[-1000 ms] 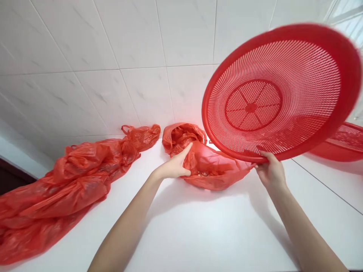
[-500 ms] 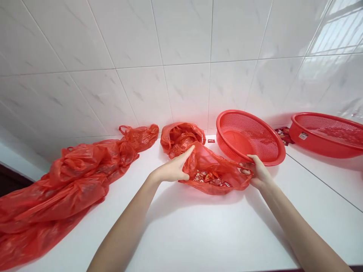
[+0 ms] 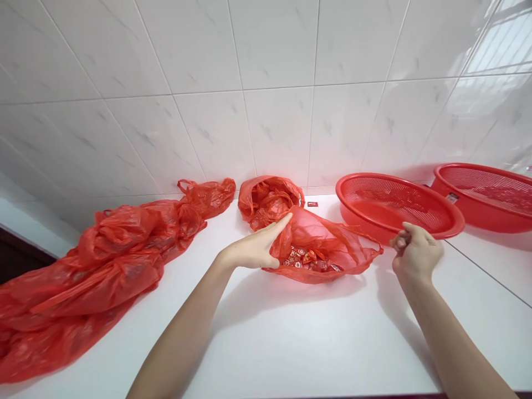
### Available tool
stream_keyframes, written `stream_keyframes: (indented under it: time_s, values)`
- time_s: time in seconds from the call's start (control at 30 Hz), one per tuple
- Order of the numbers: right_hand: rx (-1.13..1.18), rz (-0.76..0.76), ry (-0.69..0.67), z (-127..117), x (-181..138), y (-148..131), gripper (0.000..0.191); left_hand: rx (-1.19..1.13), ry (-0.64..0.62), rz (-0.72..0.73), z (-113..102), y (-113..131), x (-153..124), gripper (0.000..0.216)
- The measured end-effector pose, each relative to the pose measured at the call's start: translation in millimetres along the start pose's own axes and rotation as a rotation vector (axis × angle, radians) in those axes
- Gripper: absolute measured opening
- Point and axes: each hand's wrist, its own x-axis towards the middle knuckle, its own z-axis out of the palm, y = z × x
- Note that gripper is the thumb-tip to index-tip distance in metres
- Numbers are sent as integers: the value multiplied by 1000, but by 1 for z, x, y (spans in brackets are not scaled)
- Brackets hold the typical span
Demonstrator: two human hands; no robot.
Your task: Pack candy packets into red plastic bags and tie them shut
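Note:
A red plastic bag lies with its mouth spread open on the white counter, several small red-wrapped packets inside it. My left hand holds the bag's left edge, thumb and forefinger wide apart with the plastic bunched between them. To the right, my right hand is closed with curled fingers, a small gap from the bag's right corner. It overlaps the front rim of a red perforated basket; whether it touches the rim, or what its fingers hold, I cannot tell.
Another red plastic bag stands open behind, stuffed with crumpled plastic. A long heap of red bags covers the left side. One small red packet lies near the tiled wall. A second red basket sits far right.
My right hand has let go of the bag's right edge and moved right. The nearer basket has shifted right and now sits flatter. My left hand stays at the bag's left edge.

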Motion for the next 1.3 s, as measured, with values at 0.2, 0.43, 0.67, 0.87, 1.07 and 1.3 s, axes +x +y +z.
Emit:
stream_keyframes:
  time_s: [0.2, 0.43, 0.67, 0.87, 1.07, 1.3]
  values:
    - [-434, -458, -203, -5, 0, 9, 19, 23, 20, 33, 0, -1, 0, 117]
    - [-1097, -678, -497, -14, 20, 27, 40, 63, -11, 46, -2, 5, -4, 117]
    - [-1092, -709, -483, -16, 12, 28, 36, 185, -58, 109, 5, 14, -21, 112]
    - [-820, -923, -677, -7, -15, 15, 24, 328, 181, 175, 12, 27, -32, 71]
    - [-811, -754, -1406, -3, -54, 23, 28, 244, -21, 399, 28, 26, 2, 42]
    - [-1152, -331, -1468, -6, -56, 35, 78, 648, -30, -179, 40, 2, 26, 22]
